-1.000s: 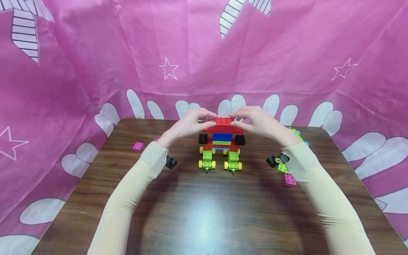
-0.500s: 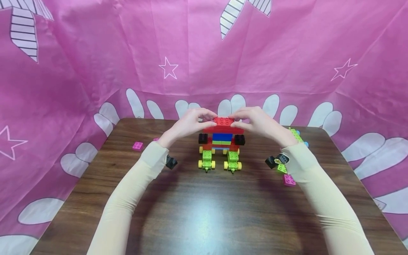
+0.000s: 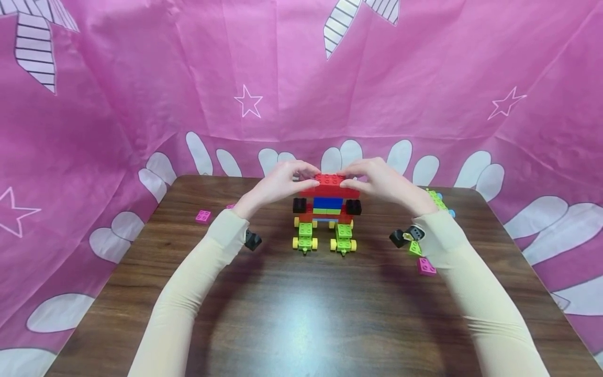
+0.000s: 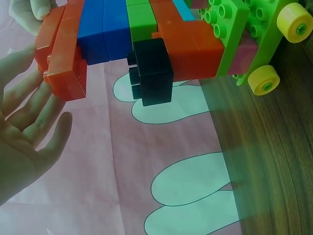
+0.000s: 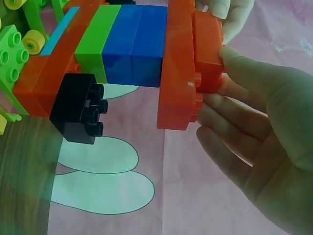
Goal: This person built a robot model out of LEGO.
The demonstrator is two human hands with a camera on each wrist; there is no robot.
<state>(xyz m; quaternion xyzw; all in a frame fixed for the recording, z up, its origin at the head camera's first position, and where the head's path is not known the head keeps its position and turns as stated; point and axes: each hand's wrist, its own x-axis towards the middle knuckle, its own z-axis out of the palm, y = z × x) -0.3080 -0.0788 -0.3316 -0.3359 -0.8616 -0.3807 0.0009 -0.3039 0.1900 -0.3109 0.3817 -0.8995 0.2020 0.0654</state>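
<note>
A stacked toy-brick model stands at the table's far middle in the head view. At its top is a red brick [image 3: 330, 179] lying on a longer red brick [image 5: 177, 68]. My left hand [image 3: 285, 180] grips the top brick's left end between thumb and fingers. At the other end my right hand [image 3: 377, 178] pinches it the same way, thumb in front. Under them come blue bricks [image 3: 328, 202], a lime layer and more red bricks. Black bricks [image 4: 154, 71] jut out on both sides. Lime bases [image 3: 305, 236] with yellow wheels [image 4: 264, 80] carry the model.
A pink brick [image 3: 203, 216] lies at the left, another partly behind the left wrist. At the right are a pink brick [image 3: 427, 266], a lime brick [image 3: 415, 248] and a lime piece [image 3: 435, 199] with blue parts. A pink curtain [image 3: 301, 68] rises behind the wooden table [image 3: 301, 303].
</note>
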